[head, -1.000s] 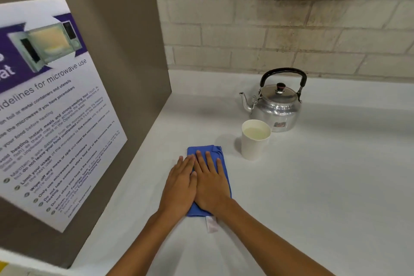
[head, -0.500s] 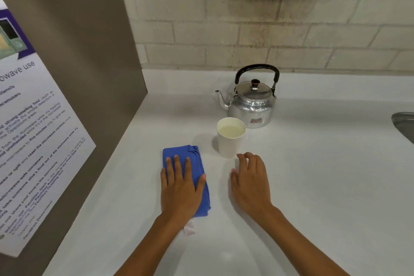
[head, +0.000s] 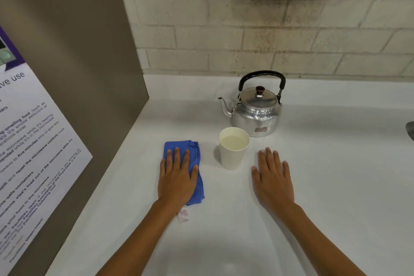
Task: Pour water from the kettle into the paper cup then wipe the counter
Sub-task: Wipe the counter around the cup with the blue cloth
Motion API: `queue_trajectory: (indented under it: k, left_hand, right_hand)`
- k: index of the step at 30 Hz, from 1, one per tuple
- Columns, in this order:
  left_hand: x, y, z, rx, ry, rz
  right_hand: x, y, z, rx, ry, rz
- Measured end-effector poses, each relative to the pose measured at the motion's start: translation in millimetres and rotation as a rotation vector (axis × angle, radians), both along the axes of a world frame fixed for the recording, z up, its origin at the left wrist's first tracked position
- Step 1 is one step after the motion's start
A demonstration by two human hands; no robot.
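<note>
The left hand is laid flat, fingers spread, on a folded blue cloth w/ a white tag at its near end; nothing is gripped. The right hand is pressed palm-down on the bare white counter, open, empty. A paper cup filled w/ water is seen upright btwn the hands. The metal kettle is set just behind it, spout to the left, handle upright. A microwave-use poster is fixed to the left panel.
</note>
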State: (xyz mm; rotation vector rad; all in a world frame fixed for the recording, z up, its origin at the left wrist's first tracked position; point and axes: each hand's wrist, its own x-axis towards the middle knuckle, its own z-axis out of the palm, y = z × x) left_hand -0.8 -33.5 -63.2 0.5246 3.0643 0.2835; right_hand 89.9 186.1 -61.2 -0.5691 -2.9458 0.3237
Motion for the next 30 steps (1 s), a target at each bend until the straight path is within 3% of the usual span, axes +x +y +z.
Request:
queue_trajectory:
  k: [18,30]
  left_hand:
    - [-132,37,4,-0.003,0.114,-0.035]
    - [-173,52,4,0.008,0.052,-0.064]
  right_hand:
    - [-3,-2,-4,-0.052,-0.031,-0.014]
    - [-6,-2,-5,-0.056,-0.012,-0.014]
